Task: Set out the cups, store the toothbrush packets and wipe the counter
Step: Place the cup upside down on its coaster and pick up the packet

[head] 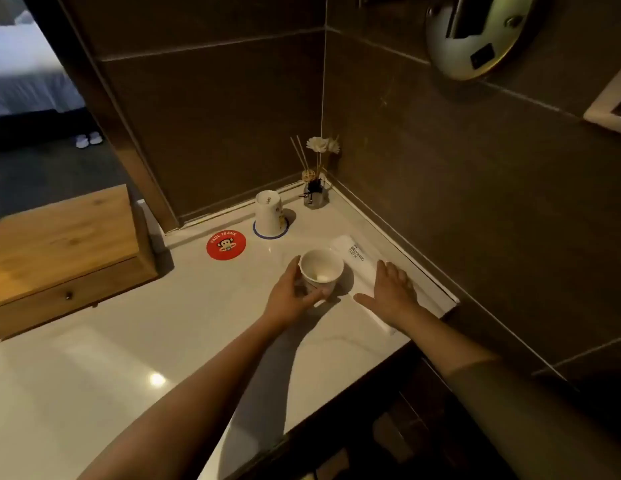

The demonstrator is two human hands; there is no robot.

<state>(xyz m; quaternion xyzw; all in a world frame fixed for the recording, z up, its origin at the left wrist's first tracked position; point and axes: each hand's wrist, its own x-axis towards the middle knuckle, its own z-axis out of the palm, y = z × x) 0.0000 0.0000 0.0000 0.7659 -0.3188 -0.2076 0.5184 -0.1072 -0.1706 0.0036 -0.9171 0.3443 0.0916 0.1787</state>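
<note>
1. An upright white cup (pixel 321 271) stands at centre frame on the worktop (pixel 136 341), the left hand (pixel 291 296) curled around its side.
2. The right hand (pixel 388 292) lies spread flat on the toothbrush packets (pixel 354 254), pinching nothing.
3. Lifted carelessly, the cup may slip; the red coaster (pixel 226 245), upper left of it, sits bare.

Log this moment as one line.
left hand: holding upright cup | right hand: flat on toothbrush packet | red coaster: bare

Head view, steeply down onto counter (pixel 136 341)
</note>
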